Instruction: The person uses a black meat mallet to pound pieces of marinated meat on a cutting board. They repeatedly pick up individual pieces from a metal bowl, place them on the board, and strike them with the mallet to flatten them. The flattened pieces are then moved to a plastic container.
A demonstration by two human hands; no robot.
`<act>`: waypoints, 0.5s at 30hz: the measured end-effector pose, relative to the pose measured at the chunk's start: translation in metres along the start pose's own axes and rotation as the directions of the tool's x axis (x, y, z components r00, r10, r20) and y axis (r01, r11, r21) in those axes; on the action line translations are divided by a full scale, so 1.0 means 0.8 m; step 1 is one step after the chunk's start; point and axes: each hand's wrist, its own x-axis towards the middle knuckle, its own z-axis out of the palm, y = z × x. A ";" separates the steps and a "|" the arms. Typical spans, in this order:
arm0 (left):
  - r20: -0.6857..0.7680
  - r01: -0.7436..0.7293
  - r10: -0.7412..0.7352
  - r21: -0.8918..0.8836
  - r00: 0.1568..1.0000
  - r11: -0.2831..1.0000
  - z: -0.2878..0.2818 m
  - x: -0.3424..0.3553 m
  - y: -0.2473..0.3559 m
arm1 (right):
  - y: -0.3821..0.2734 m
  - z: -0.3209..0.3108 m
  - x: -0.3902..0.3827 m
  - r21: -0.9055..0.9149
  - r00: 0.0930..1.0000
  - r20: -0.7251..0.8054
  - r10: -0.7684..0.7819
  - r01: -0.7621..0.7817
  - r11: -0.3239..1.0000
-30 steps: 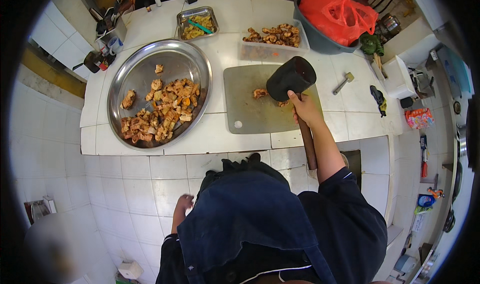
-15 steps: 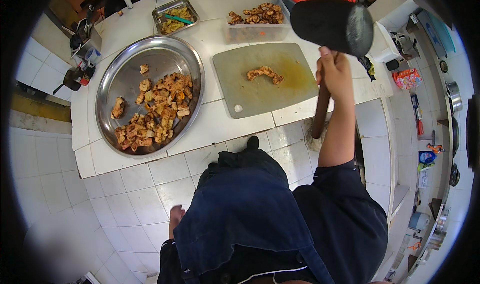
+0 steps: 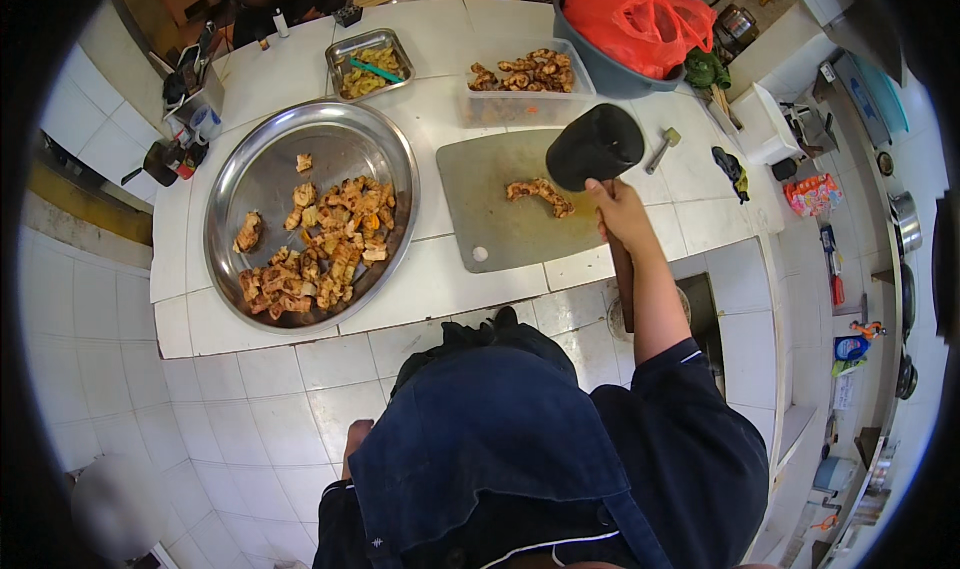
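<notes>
My right hand (image 3: pixel 622 214) is closed round the brown handle of a mallet with a thick black head (image 3: pixel 596 147). The head hangs over the right part of a grey-green cutting board (image 3: pixel 475 234). Beside it on the board lies one curved, browned piece of what looks like cooked meat (image 3: pixel 540 197); I cannot tell whether the mallet touches it. Low beside my apron, my left hand (image 3: pixel 357 437) is partly hidden and its fingers do not show clearly. To the left, a large round metal tray (image 3: pixel 262 149) holds many browned chunks (image 3: pixel 340 234).
Behind the board stands a clear plastic tub (image 3: pixel 515 109) of browned pieces. A small metal tray (image 3: pixel 398 44) holds yellowish pieces and a green utensil. A blue-grey basin (image 3: pixel 590 64) carries a red plastic bag (image 3: pixel 640 24). A small metal hammer (image 3: pixel 664 149) lies right of the board.
My right hand has brought the mallet down and to the left, nearer the board. The whole view has shifted slightly, showing more of the counter's far side. My left hand stays low beside the apron.
</notes>
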 end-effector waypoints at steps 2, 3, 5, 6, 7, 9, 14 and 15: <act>0.074 0.075 -0.071 -0.058 0.995 0.995 0.004 -0.022 0.007 | -0.031 -0.019 -0.009 0.025 0.997 -0.053 -0.047 0.048 0.999; 0.104 0.085 -0.079 -0.059 0.991 0.995 -0.004 -0.028 0.010 | -0.042 -0.034 -0.014 0.056 0.994 -0.090 -0.066 0.071 0.996; 0.100 0.113 -0.105 -0.086 0.989 0.990 0.012 -0.043 0.019 | -0.086 -0.041 -0.021 0.051 0.982 -0.102 -0.162 0.168 0.984; 0.100 0.119 -0.110 -0.086 0.989 0.989 0.015 -0.043 0.023 | -0.100 -0.044 -0.025 0.030 0.973 -0.104 -0.204 0.208 0.978; 0.093 0.119 -0.111 -0.078 0.989 0.990 0.020 -0.044 0.028 | -0.107 -0.044 -0.028 0.013 0.975 -0.079 -0.208 0.210 0.978; 0.063 0.074 -0.073 -0.023 0.995 0.997 0.020 -0.028 0.032 | -0.067 -0.039 -0.022 0.028 0.983 -0.127 -0.134 0.138 0.990; 0.068 0.268 -0.377 -0.817 0.924 0.510 -0.053 0.033 0.130 | 0.076 0.004 -0.018 -0.138 0.991 -0.026 -0.129 0.124 0.983; 0.124 0.316 -0.417 -0.845 0.901 0.431 -0.059 0.039 0.138 | 0.067 0.002 -0.015 -0.124 0.996 0.025 -0.083 0.086 0.989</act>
